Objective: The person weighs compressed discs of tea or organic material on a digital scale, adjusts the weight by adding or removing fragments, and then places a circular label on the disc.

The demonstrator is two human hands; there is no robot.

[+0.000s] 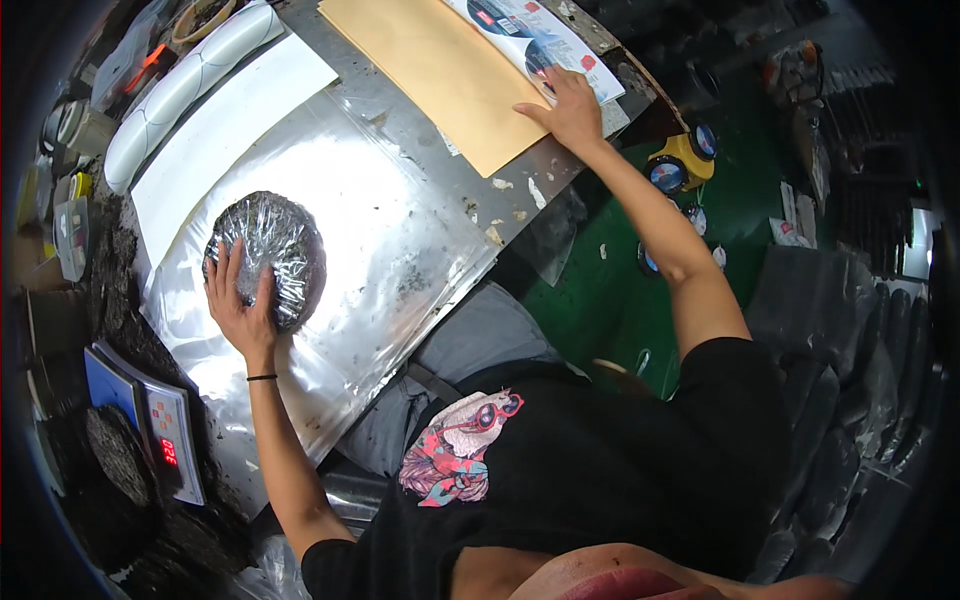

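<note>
My left hand [244,307] lies on a round, dark cake [296,255] wrapped in clear plastic film, its fingers spread over the near left side. Under the cake is a stack of shiny clear plastic sheets [390,247] that reaches the table's near edge. My right hand [570,112] rests at the far right with the thumb apart, touching a stack of tan paper [442,82]. Its fingertips lie on printed label sheets [574,60] beside that stack. Neither hand appears to be lifting anything.
White paper [232,150] and a white roll [195,86] lie along the table's left side. A digital scale [161,427] with lit red digits stands at lower left, near another dark round cake [120,454]. Yellow tape rolls [682,161] sit beyond the right edge.
</note>
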